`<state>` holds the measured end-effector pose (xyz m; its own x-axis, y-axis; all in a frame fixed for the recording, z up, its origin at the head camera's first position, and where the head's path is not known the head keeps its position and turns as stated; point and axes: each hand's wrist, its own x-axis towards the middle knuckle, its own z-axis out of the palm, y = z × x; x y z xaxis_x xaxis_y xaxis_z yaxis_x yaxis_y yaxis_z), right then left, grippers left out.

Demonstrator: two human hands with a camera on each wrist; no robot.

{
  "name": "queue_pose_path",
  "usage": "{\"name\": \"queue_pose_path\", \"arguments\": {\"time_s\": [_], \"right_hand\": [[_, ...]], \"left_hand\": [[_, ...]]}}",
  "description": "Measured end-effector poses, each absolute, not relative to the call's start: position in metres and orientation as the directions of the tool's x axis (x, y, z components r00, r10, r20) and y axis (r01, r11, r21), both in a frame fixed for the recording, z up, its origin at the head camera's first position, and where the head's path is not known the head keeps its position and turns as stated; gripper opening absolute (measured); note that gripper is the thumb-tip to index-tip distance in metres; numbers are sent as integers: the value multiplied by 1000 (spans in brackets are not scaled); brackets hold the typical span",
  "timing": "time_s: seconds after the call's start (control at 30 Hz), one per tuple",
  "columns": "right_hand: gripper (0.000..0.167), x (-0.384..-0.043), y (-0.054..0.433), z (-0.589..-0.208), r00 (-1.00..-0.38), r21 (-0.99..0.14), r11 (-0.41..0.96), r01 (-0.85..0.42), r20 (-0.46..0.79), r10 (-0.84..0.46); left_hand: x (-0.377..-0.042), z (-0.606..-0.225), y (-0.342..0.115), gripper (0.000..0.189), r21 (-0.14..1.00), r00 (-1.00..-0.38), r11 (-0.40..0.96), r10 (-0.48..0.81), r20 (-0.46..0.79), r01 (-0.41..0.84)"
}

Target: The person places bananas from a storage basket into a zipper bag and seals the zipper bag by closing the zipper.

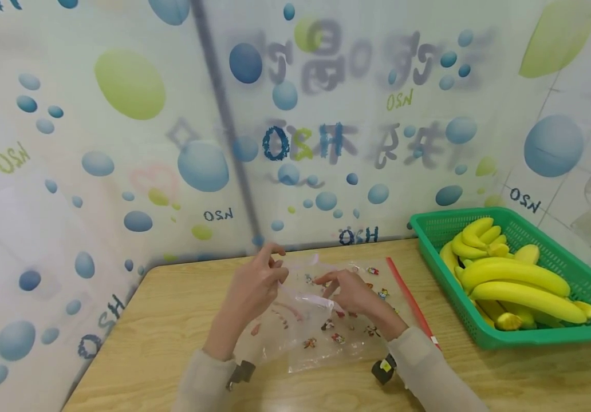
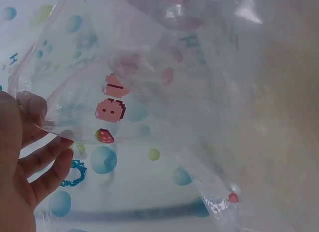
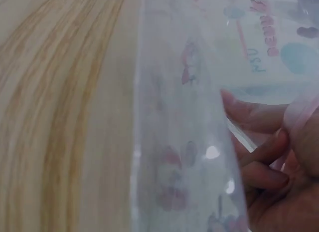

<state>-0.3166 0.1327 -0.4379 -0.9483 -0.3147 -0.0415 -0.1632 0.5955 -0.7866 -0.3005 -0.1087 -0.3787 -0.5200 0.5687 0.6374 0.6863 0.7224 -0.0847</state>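
A clear plastic bag with a pale pink strip (image 1: 316,300) is spread between my two hands, low over the table. My left hand (image 1: 258,283) pinches the bag's edge between thumb and fingers; in the left wrist view, pink pixel-style figures (image 2: 110,111) and a strawberry (image 2: 105,136) show on the film beside the fingertips. On the other side, my right hand (image 1: 352,290) has curled fingers around the pink strip (image 3: 303,112). Underneath and around lies clear film (image 1: 300,357) dotted with small cartoon figures (image 1: 338,339), with a red strip (image 1: 411,300) along its right side.
To the right stands a green basket (image 1: 473,337) holding several bananas (image 1: 517,274). A printed curtain (image 1: 316,171) hangs along the back of the wooden table (image 1: 156,326). Small black devices (image 1: 383,371) sit at both wrists.
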Motion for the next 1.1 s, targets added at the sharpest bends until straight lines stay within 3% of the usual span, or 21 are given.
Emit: {"name": "queue_pose_path", "arguments": {"time_s": [0.17, 0.33, 0.47, 0.67, 0.8, 1.1], "right_hand": [[49, -316, 131, -440, -956, -760, 644, -84, -120, -266], [51, -314, 127, -441, -952, -721, 685, -106, -124, -278], [53, -314, 127, -439, -949, -705, 692, -156, -86, -302], [38, -314, 131, -434, -943, -779, 606, -161, -59, -326], [34, -315, 132, -430, -949, -799, 579, -160, -37, -313], [34, -302, 146, -403, -949, -688, 675, -265, 60, -310]], "left_hand": [[-298, -373, -112, 34, -163, -475, 722, 590, 653, 672], [-291, -360, -119, 33, -237, -430, 720, 609, 667, 652], [-290, -357, -122, 33, -206, -467, 728, 603, 647, 654], [-293, -362, -121, 23, -37, -530, 681, 600, 599, 731], [-295, -364, -119, 17, 18, -546, 666, 595, 589, 746], [-296, -368, -118, 15, 38, -586, 692, 579, 567, 721]]}}
